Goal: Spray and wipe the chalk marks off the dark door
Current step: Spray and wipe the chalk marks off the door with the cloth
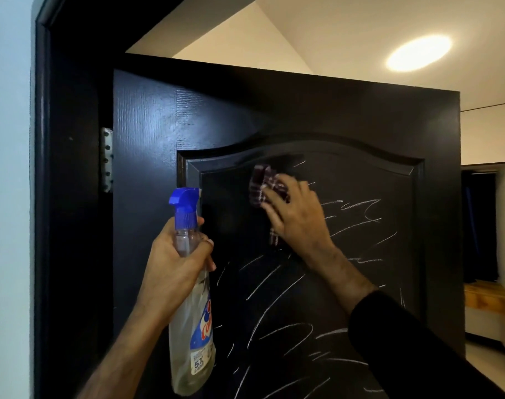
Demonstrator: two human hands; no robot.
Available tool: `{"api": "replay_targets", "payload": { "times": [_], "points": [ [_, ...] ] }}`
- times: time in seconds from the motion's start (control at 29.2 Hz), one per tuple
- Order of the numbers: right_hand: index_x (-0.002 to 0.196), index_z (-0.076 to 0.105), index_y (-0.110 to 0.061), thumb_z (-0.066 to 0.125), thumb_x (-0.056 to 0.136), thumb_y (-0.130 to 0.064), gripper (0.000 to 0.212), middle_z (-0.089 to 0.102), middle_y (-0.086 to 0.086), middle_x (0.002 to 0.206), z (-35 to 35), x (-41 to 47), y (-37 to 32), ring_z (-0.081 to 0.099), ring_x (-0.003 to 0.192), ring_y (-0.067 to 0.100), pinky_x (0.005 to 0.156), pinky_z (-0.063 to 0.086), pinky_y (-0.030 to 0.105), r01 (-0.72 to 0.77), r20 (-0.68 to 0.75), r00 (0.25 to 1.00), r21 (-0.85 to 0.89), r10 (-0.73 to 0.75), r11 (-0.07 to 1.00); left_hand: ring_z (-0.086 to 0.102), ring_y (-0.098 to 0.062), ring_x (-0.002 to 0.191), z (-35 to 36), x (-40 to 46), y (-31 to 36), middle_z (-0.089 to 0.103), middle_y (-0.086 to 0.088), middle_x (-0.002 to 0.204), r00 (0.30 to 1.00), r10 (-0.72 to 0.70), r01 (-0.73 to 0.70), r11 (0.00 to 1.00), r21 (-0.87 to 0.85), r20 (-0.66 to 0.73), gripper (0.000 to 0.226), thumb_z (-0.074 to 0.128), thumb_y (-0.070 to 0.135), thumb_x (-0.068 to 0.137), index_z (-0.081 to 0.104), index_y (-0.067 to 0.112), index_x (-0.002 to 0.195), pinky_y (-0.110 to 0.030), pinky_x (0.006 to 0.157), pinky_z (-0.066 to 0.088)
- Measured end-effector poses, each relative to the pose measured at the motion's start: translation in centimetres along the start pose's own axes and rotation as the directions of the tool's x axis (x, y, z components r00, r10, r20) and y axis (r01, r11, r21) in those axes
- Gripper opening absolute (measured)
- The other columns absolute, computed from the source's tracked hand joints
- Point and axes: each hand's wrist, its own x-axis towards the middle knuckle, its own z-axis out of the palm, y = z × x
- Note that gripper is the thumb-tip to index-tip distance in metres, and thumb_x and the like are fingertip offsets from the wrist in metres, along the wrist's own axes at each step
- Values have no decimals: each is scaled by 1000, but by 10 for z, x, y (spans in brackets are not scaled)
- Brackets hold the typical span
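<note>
hands both busy: left hand (173, 263) clenched round neck of spray bottle (192, 326), blue trigger head up, nozzle toward door, held near left edge of panel. right hand (291, 214) pressing checked cloth (264, 184) flat on door, fingers spread over it, at top left of recessed panel.

step in hand looks like wiping, early on. patch of panel left of and below cloth reads clean; chalk marks (358, 217) cover right side and whole lower part of panel. next move probably calls for sweeping cloth right and down across scribbles, with a fresh spray on lower area first. can't tell if surface is wet.

dark door (147, 116) glossy, wood grain, arched raised panel, standing ajar; metal hinge (107, 159) at left against dark frame. beyond: white ceiling, round ceiling light (418, 53) lit, further room at far right.
</note>
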Motion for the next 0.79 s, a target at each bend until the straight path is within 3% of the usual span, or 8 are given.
{"api": "replay_targets", "payload": {
  "times": [0.17, 0.27, 0.51, 0.65, 0.72, 0.79],
  "points": [
    [133, 62, -18, 59, 100, -40, 40, 47, 13, 141, -11, 21, 66, 50, 113, 27, 86, 54, 41, -349, -22, 937, -27, 349, 937, 76, -22, 66, 0, -3, 0, 73, 1, 84, 1000, -4, 4, 1000, -12, 7, 33, 69, 14, 91, 58, 32, 116, -27, 65, 59],
    [134, 61, -16, 57, 102, -40, 40, 46, 13, 142, -11, 21, 75, 49, 115, 27, 89, 54, 43, -439, -38, 898, -10, 438, 899, 75, -21, 66, -4, -4, 0, 73, 2, 84, 1000, -4, 4, 1000, -1, 1, 32, 68, 14, 91, 58, 32, 115, -26, 65, 59],
    [129, 66, -15, 62, 99, -34, 36, 54, 16, 138, 0, 3, 4, 54, 105, 28, 76, 49, 37, -119, 2, 993, 13, 119, 993, 75, -21, 67, -6, -3, -3, 72, 3, 84, 1000, -6, 6, 1000, -1, -3, 30, 68, 15, 91, 58, 31, 114, -27, 64, 59],
    [132, 63, -16, 56, 101, -39, 39, 54, 16, 140, 5, -10, -26, 55, 103, 28, 75, 49, 39, 145, 79, 986, 14, -145, 989, 76, -21, 70, -2, -3, -2, 72, 6, 86, 1000, -18, 18, 1000, -18, 0, 32, 69, 17, 91, 57, 35, 115, -27, 64, 58],
    [131, 64, -17, 56, 102, -39, 38, 55, 15, 139, 5, -10, -22, 56, 102, 28, 73, 50, 38, 174, 77, 982, 3, -174, 985, 76, -22, 69, -1, -3, -1, 72, 2, 86, 1000, -12, 12, 1000, -21, 4, 33, 69, 16, 91, 57, 34, 116, -27, 64, 58],
    [130, 67, -16, 60, 101, -38, 37, 57, 15, 137, 3, -4, -8, 57, 101, 29, 72, 50, 39, 94, 45, 995, -4, -94, 996, 75, -22, 68, -1, -3, 0, 72, 0, 85, 1000, -4, 4, 1000, -16, 7, 32, 68, 15, 91, 57, 33, 116, -27, 64, 59]
  ]
}}
